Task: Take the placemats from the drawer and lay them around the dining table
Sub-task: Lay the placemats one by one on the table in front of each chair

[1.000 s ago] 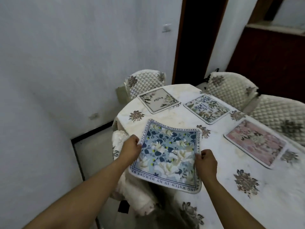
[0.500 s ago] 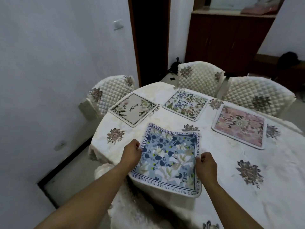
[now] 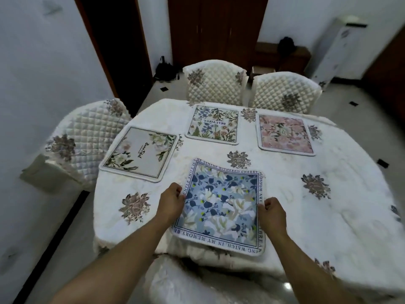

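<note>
Blue and white, the nearest mat (image 3: 221, 210) lies at the front edge of the desk (image 3: 328, 227), its near border hanging slightly past the rim, and both hands are on it. The left hand (image 3: 171, 205) pinches the mat's left border, fingers curled shut over the edge; the right hand (image 3: 272, 215) does the same at the right border, its grip closed to a loose fist on the cloth. The mat looks flat against the tablecloth, so I judge this to be the last squaring-up of its place, not a carry. Beyond it, to the left, a cream mat (image 3: 140, 156) sits before the left chair (image 3: 87, 137). Farther back a floral mat (image 3: 213, 125) and a pink mat (image 3: 285, 134) each face a quilted chair on the far side. That makes three laid and a fourth nearly set. The right side of the desk carries no mat, so more may be wanted there; the drawer is out of view, and whether any mats remain in it cannot be told.
</note>
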Demonstrator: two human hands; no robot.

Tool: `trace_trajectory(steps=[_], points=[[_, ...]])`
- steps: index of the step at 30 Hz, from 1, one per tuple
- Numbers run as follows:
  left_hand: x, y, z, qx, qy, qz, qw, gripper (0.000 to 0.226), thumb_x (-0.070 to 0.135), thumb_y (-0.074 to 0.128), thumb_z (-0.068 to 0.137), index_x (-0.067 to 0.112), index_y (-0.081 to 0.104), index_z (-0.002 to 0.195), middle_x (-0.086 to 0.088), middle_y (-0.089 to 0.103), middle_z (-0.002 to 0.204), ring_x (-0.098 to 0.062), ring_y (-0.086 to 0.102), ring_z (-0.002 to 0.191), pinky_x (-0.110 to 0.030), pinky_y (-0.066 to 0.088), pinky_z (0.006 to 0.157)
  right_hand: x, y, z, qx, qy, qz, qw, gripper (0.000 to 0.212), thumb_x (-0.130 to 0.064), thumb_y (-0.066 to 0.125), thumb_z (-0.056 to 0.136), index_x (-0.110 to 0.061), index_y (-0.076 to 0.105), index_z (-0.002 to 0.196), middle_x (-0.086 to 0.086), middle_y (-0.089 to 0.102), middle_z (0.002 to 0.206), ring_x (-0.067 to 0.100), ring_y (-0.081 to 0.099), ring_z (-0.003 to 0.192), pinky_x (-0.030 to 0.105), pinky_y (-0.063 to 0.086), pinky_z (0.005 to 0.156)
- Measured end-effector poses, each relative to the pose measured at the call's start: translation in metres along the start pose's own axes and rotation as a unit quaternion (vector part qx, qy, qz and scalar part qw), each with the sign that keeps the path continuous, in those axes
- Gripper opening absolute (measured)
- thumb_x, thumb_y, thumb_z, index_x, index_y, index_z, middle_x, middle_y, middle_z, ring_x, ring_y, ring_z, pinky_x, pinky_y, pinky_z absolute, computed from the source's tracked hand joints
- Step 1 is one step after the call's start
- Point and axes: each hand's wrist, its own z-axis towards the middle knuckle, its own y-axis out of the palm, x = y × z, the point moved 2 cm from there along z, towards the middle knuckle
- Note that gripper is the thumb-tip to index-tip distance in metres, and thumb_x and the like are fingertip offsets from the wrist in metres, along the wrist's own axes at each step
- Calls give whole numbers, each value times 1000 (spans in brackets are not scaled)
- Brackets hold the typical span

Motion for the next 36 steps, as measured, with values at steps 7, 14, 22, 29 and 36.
trace_trajectory(steps=[7, 14, 22, 29, 36], points=[[-17, 7, 17, -42, 15, -21, 999, 12, 11, 61, 91, 13, 49, 90, 3, 54, 76, -14, 51, 68, -23, 39, 58, 0, 16, -3, 28, 40, -19, 999, 17, -15, 55, 92, -5, 45, 84, 14, 55, 75, 25, 48, 63, 31, 32, 52], [-40, 27, 29, -43, -36, -18, 998, 11, 11, 59, 92, 11, 49, 92, 1, 55, 79, -15, 51, 70, -29, 37, 57, 12, 54, 39, -7, 28, -34, 999, 14, -13, 56, 91, -7, 45, 86, 8, 52, 70, 23, 46, 62, 25, 29, 49], [-53, 61, 30, -2, -72, 58, 996, 18, 5, 64, 85, 2, 53, 100, -17, 59, 96, -36, 55, 91, -37, 40, 73, 44, 73, 51, -42, 19, -58, 997, 16, -16, 58, 91, -6, 45, 89, 15, 55, 78, 34, 54, 72, 36, 37, 58], [-27, 129, -4, -80, 132, 207, 966, 65, 25, 53, 92, -3, 31, 146, -24, 29, 155, -38, 24, 144, -53, 23, 118, 22, 119, 5, -22, -227, -203, 952, 51, -25, 51, 93, 1, 44, 137, 25, 45, 141, 40, 42, 131, 51, 37, 107], [-55, 155, -15, -150, 226, 295, 916, 63, 37, 27, 101, 2, 16, 152, -16, 14, 160, -32, 9, 150, -47, 7, 123, 39, 157, -27, -161, -257, -261, 916, 60, -37, 29, 100, -8, 24, 152, 10, 20, 160, 23, 12, 150, 41, 8, 122]])
